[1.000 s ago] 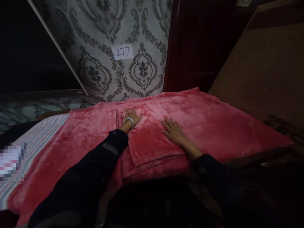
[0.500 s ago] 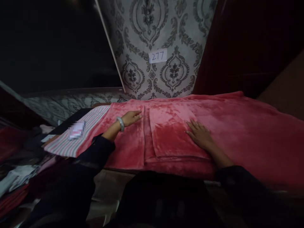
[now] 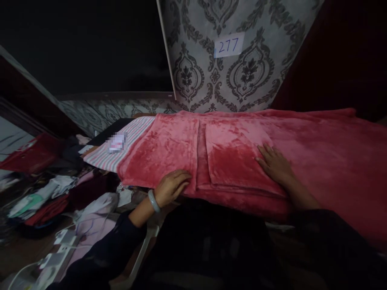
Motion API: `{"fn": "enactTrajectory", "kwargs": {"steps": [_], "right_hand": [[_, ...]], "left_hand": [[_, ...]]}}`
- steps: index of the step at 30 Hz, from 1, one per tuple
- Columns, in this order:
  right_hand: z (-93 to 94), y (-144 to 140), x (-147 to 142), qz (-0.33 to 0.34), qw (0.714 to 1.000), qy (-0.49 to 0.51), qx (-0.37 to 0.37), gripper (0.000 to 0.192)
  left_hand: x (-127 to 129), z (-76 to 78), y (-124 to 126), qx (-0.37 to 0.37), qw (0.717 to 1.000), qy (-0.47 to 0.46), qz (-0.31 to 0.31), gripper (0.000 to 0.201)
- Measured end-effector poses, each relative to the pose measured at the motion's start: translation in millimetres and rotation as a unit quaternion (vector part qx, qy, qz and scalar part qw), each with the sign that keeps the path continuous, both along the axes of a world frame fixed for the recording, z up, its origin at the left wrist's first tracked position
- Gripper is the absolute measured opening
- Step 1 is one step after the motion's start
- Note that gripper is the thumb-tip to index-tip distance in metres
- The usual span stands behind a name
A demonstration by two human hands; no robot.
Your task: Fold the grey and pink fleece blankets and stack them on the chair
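A red plush blanket lies spread over a table, with a folded section in its middle. My left hand, with a pale bangle at the wrist, is at the blanket's near edge, left of the fold gap. Its fingers reach to the right, slightly bent and apart from the thumb, with no cloth visibly gathered in them. Flat on the right side of the folded section rests my right hand, fingers spread.
A striped cloth with a small blurred item sticks out at the left. Clothes and a white power strip lie lower left. A dark screen and a patterned wall with a paper label stand behind.
My left hand has come from the upper part of the blanket down to its near edge. My right hand stays on the folded section. The view has shifted left and downward.
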State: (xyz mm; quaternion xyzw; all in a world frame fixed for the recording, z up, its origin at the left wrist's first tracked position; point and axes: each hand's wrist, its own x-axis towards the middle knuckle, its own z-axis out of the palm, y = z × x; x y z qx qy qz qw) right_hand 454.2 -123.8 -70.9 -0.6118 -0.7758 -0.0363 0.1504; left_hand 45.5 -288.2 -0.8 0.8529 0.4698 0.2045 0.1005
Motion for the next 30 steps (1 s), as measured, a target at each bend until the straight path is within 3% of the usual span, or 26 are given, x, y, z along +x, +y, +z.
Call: {"fn": "enactTrajectory", "kwargs": {"steps": [4,8,12,15,18,20,22,24,26,28,30], "right_hand": [[-4.7,2.4,1.8,0.015,1.0,0.0,0.017,0.062],[-6.9,2.6,2.2,0.017,1.0,0.002,0.022,0.062],[-6.4,1.7,2.6,0.016,1.0,-0.002,0.025,0.062],[-5.4,1.2,3.1,0.019,0.999,-0.007,0.03,0.061],[-4.2,0.3,2.9,0.011,0.999,-0.015,0.029,0.06],[-3.3,-0.5,2.4,0.006,0.999,-0.022,0.03,0.06],[-2.7,-1.3,2.0,0.004,0.999,-0.027,0.033,0.06],[-2.5,-1.9,1.9,0.005,0.999,-0.027,0.037,0.06],[-2.7,-2.6,2.3,0.008,0.999,-0.024,0.04,0.06],[-3.1,-3.3,3.0,0.014,0.999,-0.017,0.041,0.06],[-3.3,-4.0,3.7,0.015,0.999,-0.008,0.039,0.06]], "left_hand": [[-0.9,-10.3,-2.3,0.058,0.997,0.051,-0.032,0.074],[1.1,-17.0,-7.5,0.072,0.997,-0.011,-0.01,0.04],[-0.1,-12.1,-4.7,0.04,0.971,-0.202,0.124,0.032],[-6.8,7.6,8.9,0.064,0.927,-0.284,0.237,0.033],[-13.0,46.0,28.5,0.117,0.905,-0.314,0.263,0.033],[-11.3,70.2,37.5,0.229,0.888,-0.305,0.258,0.029],[-4.0,78.2,38.6,0.368,0.878,-0.227,0.208,0.021],[5.5,63.1,32.4,0.417,0.897,-0.092,0.115,0.022],[12.1,30.9,22.4,0.347,0.937,0.014,0.046,0.028],[13.2,-3.2,12.3,0.275,0.959,0.046,0.041,0.031],[10.6,-26.6,4.7,0.25,0.966,0.051,0.047,0.034]]}}
